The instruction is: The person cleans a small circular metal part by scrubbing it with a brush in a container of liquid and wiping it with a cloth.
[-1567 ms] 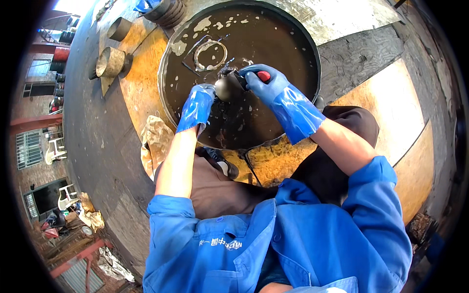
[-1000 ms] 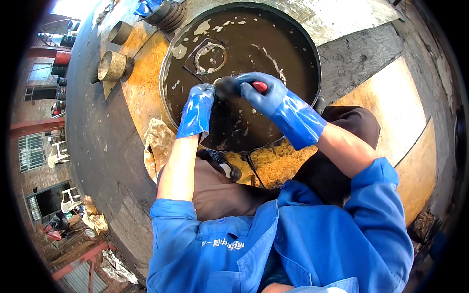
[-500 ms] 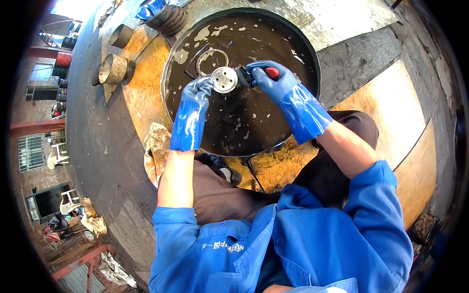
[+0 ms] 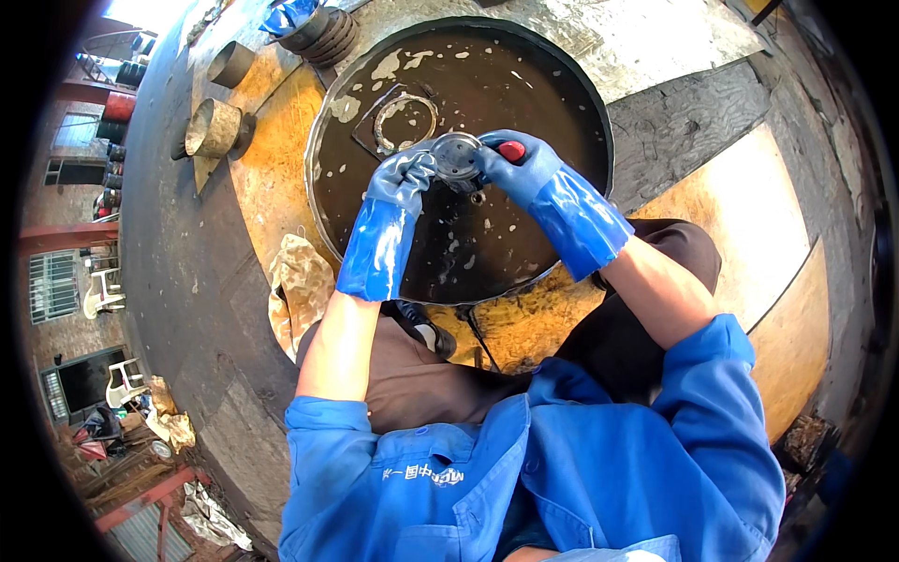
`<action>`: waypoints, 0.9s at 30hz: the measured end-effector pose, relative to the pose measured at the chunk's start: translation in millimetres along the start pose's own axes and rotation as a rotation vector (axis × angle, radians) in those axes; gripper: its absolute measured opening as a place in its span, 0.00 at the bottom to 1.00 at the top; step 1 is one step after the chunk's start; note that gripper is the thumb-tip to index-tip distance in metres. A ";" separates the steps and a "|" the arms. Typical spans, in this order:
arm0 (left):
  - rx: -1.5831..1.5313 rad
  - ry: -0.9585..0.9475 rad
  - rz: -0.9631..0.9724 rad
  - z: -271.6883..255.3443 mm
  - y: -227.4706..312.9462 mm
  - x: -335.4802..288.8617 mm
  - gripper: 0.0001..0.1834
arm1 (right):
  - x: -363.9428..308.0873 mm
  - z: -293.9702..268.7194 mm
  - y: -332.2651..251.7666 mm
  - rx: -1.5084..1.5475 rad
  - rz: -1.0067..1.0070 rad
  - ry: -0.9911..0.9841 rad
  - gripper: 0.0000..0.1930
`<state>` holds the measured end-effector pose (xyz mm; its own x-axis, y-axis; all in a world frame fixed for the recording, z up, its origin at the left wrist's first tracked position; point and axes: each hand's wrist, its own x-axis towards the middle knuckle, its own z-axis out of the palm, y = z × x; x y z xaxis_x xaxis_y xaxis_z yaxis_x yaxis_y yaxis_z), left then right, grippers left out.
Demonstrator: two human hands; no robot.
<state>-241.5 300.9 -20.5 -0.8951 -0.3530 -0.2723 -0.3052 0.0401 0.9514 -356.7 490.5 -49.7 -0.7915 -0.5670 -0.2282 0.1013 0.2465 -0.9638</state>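
Above a wide round tub (image 4: 316, 201) of dark brown liquid, my gloved left hand (image 4: 405, 178) grips a round grey metal part (image 4: 456, 155) by its left side. Holes show in the part's flat face. My gloved right hand (image 4: 520, 164) is closed around a red-handled brush (image 4: 511, 151), close against the part's right side. The brush's head is now mostly hidden by my fingers and the part. Beyond my left hand, a metal ring (image 4: 405, 122) lies in the tub, partly in the liquid.
A stack of metal rings (image 4: 323, 37) with something blue on top stands beyond the tub at the left. Short open cylinders (image 4: 213, 128) sit left of it. A tan patterned cloth (image 4: 302, 281) lies by my left knee. Stained boards (image 4: 740, 225) cover the floor to the right.
The round part has moved slightly right and tilted, its face now darker. My left hand has come right with it; my right hand has closed in, covering the brush head.
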 end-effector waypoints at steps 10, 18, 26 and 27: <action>-0.126 -0.119 -0.559 -6.7 -13.3 29.5 0.23 | -0.5 2.0 17.7 -0.554 -0.770 -0.036 0.12; -0.413 -0.494 -0.620 -46.8 -57.8 41.7 0.13 | 2.7 9.8 14.6 -0.769 -0.874 -0.181 0.12; -0.132 -0.218 -0.242 -27.4 -35.7 26.4 0.15 | 8.7 -4.7 30.3 -0.770 -0.831 -0.136 0.13; -0.090 -0.128 -0.219 -25.1 -32.2 23.8 0.15 | 7.9 -5.0 29.8 -0.732 -0.865 -0.105 0.13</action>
<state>-244.9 267.7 -54.0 -0.8463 -0.2229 -0.4838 -0.4715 -0.1094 0.8751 -362.9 497.2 -79.6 -0.3669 -0.8244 0.4309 -0.8580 0.1209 -0.4992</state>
